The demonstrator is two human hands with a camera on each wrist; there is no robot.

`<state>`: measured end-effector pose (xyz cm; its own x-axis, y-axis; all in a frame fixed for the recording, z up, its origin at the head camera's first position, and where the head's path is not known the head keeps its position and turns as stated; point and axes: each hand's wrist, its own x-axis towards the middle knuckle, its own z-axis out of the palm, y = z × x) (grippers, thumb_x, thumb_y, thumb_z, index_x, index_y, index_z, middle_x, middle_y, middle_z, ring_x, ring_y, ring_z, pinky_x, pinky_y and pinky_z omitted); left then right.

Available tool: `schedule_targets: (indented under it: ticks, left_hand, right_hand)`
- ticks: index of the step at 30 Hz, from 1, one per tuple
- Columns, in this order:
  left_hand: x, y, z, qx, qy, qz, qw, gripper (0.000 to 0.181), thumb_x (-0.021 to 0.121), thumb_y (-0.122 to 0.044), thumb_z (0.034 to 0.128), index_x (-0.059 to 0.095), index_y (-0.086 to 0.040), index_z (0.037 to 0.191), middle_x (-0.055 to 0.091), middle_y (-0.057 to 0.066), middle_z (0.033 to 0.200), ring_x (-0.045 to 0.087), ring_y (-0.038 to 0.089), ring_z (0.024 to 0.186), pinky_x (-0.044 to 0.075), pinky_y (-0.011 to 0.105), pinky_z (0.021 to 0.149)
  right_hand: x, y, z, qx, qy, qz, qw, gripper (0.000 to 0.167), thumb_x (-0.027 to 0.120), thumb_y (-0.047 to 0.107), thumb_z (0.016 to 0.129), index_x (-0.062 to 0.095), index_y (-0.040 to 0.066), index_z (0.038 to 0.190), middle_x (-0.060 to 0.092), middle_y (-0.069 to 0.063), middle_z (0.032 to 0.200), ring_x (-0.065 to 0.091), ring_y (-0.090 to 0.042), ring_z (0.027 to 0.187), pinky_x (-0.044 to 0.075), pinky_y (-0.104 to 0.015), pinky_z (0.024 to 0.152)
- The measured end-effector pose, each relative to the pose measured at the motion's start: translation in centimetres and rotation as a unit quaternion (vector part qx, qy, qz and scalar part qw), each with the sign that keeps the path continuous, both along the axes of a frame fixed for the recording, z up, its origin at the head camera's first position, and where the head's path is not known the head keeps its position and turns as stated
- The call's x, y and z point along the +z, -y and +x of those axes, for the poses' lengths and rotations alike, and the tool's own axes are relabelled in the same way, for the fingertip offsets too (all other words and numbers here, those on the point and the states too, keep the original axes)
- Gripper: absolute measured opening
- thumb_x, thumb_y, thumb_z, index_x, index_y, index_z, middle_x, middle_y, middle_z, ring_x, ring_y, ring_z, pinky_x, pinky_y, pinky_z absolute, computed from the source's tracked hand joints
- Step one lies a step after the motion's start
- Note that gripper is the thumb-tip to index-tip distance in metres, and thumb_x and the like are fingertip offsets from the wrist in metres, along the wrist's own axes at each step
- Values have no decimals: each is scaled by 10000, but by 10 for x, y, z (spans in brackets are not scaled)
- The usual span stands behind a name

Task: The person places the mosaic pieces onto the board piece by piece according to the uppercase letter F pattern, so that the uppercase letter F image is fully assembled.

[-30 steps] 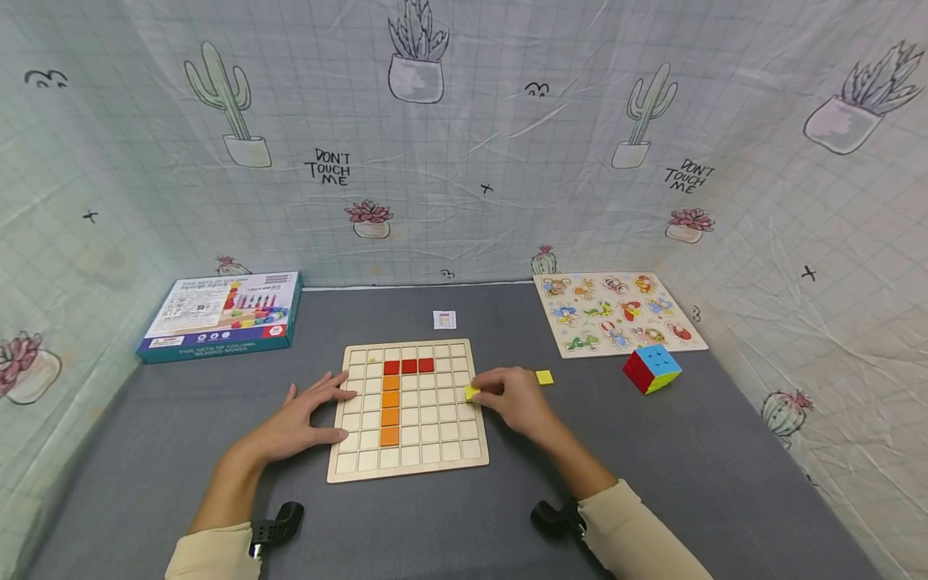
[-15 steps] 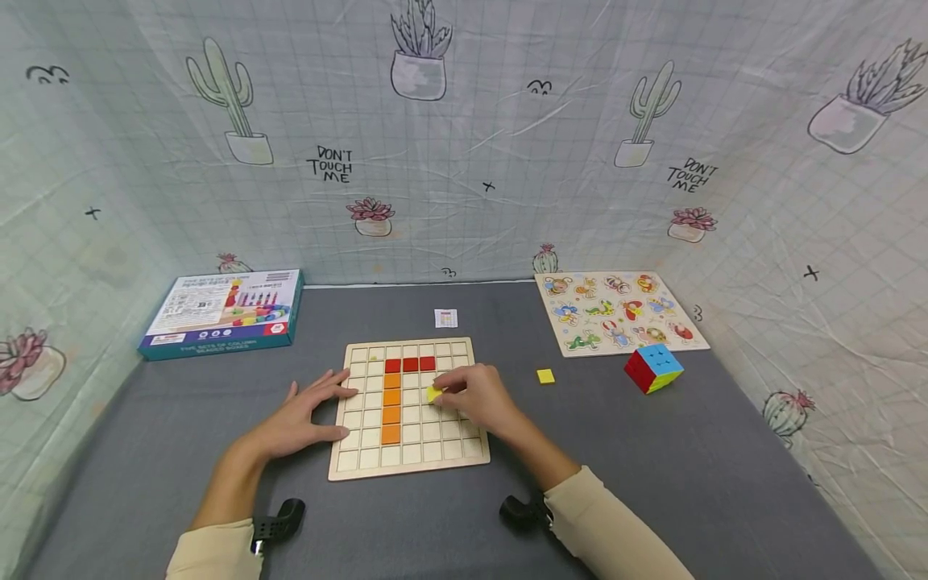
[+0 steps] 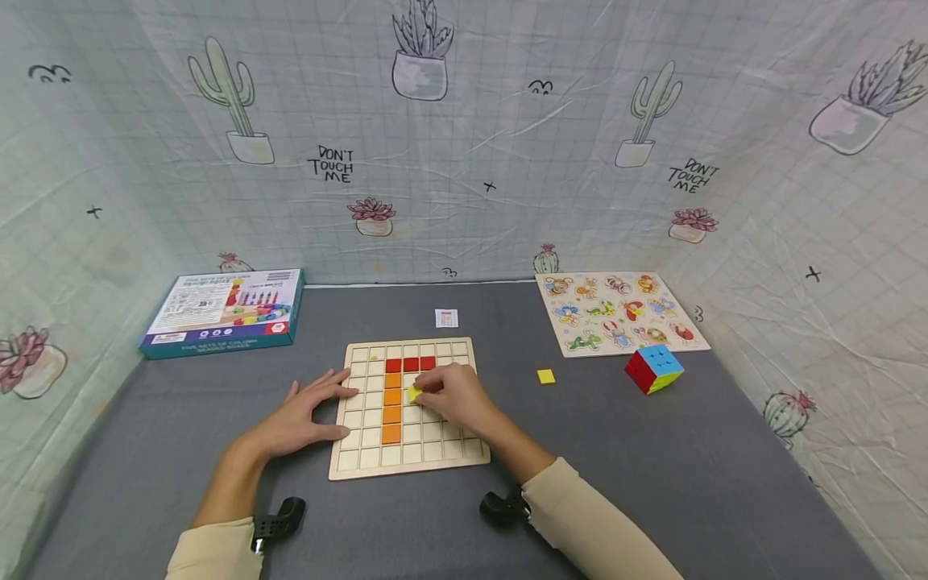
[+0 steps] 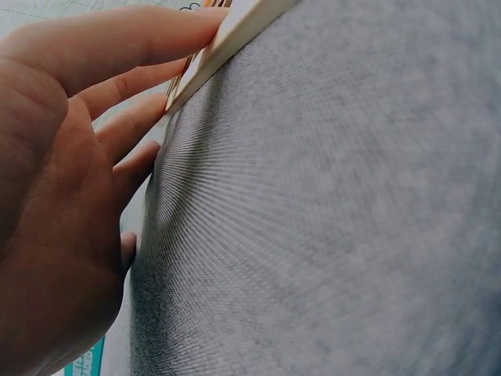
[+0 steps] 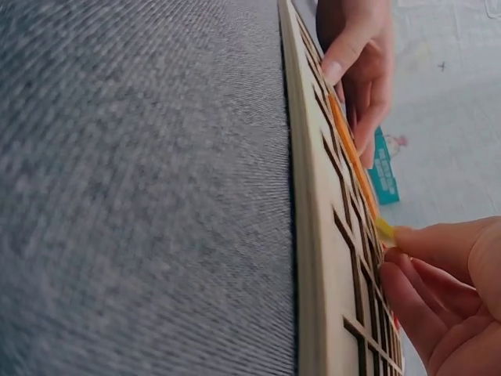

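Note:
A wooden grid board (image 3: 360, 459) lies on the grey cloth in front of the person. Several orange tiles (image 3: 391, 414) form a column on it, and three red tiles (image 3: 411, 365) make a row at the column's top. My right hand (image 3: 457, 396) pinches a yellow tile (image 3: 413, 394) between thumb and fingers, just right of the orange column; in the right wrist view the pinched yellow tile (image 5: 384, 229) is at the board's surface. With fingers spread, my left hand (image 3: 300, 415) rests on the board's left edge. A second yellow tile (image 3: 546, 376) lies on the cloth right of the board.
A boxed toy set (image 3: 221, 314) is at the back left. Behind the board lies a small printed card (image 3: 446, 318). An insect picture board (image 3: 616, 310) and a puzzle cube (image 3: 654, 369) are at the right. A patterned curtain (image 3: 464, 225) stands behind and at both sides.
My right hand has carried the yellow tile leftward from the board's right edge to beside the orange column. The left hand stays on the board's left edge.

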<state>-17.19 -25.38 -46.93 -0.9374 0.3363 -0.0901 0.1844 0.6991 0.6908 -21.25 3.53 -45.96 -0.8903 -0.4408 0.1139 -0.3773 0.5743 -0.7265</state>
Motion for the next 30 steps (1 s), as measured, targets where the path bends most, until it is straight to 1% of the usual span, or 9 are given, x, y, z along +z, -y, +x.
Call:
schedule_targets:
  ticks: [7,13,17,23,25,29,30]
  left_hand:
    - [1,0,0,-15,25,20,10000,623,810,-343,823,623,-128,1377,299,195,1677,127,512,1570,-96,796,1170]
    - [1,0,-1,-7,9,-5,10000,628,809,-350,821,624,-131,1379,299,196,1677,129,512,1569,-92,798,1168]
    - [1,0,-1,4,19,-21,10000,631,808,-353,820,622,-133,1381,301,194,1677,128,509,1570,-97,795,1171]
    - [0,1,-1,0,27,-3,10000,629,803,-349,827,618,-126,1384,295,197,1678,119,511,1570,-108,792,1171]
    - [-1,1,-1,-4,36,-16,10000,630,802,-355,829,617,-128,1386,291,193,1681,115,510,1572,-110,790,1172]
    - [-1,2,-1,4,65,-15,10000,627,805,-350,827,619,-125,1383,289,188,1683,111,508,1575,-118,786,1173]
    - [-1,2,-1,1,66,-11,10000,627,805,-348,827,619,-123,1382,288,190,1683,110,510,1574,-119,787,1172]
  right_hand:
    - [-2,2,1,-44,187,74,9998,185,818,147,860,818,104,1040,812,-26,1024,728,-123,894,564,-181,750]
    - [-5,4,0,-70,65,154,9998,192,827,166,850,823,127,1038,817,-1,1002,735,-100,911,554,-169,754]
    - [-5,6,0,-118,-41,227,9997,194,837,181,840,827,137,1028,820,8,990,745,-105,928,562,-184,770]
    - [-6,8,1,-179,-230,316,9991,194,838,153,835,828,135,1029,813,11,1061,756,-132,1025,580,-224,849]
    - [-6,9,1,-189,-280,331,9989,185,838,141,835,829,129,1020,813,10,1059,758,-137,1024,578,-220,837]
    - [-5,10,1,-184,-241,302,9991,175,836,120,835,830,118,1010,818,0,1026,760,-141,987,570,-202,792]
    - [-5,10,1,-187,-236,305,9991,174,835,117,836,831,117,1010,818,0,1021,761,-142,987,566,-201,801]
